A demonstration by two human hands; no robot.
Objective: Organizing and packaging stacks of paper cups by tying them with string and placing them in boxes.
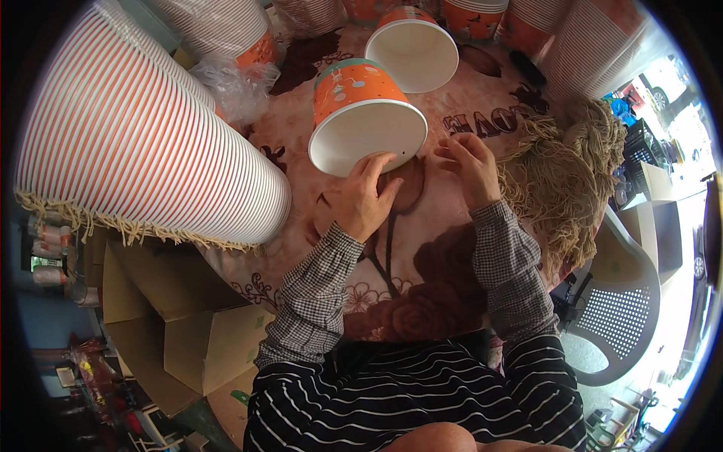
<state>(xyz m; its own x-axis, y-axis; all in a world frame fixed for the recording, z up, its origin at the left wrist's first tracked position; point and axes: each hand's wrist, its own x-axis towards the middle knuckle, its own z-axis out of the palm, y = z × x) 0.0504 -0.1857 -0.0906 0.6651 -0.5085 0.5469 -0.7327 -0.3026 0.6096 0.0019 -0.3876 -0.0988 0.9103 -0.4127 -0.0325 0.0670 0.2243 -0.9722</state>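
front tub (369, 135) on table (444, 218), second tub (414, 54) behind; tub stack (151, 143) left, tassels (568, 181) right

It looks like a small packing room or workshop, open to the outdoors on one side. Stacks of nested paper tubs (151, 143) crowd a cloth-covered desk (429, 241), with loose orange tubs (358, 89) among them. Open cardboard boxes (218, 350) sit alongside, a plastic chair (650, 282) stands on the right, and a car (658, 98) shows in bright daylight

An open box (222, 350) stands on the lower left. On the right are a perforated chair (621, 316), a black crate (642, 148) and, farther off, a car (660, 98).
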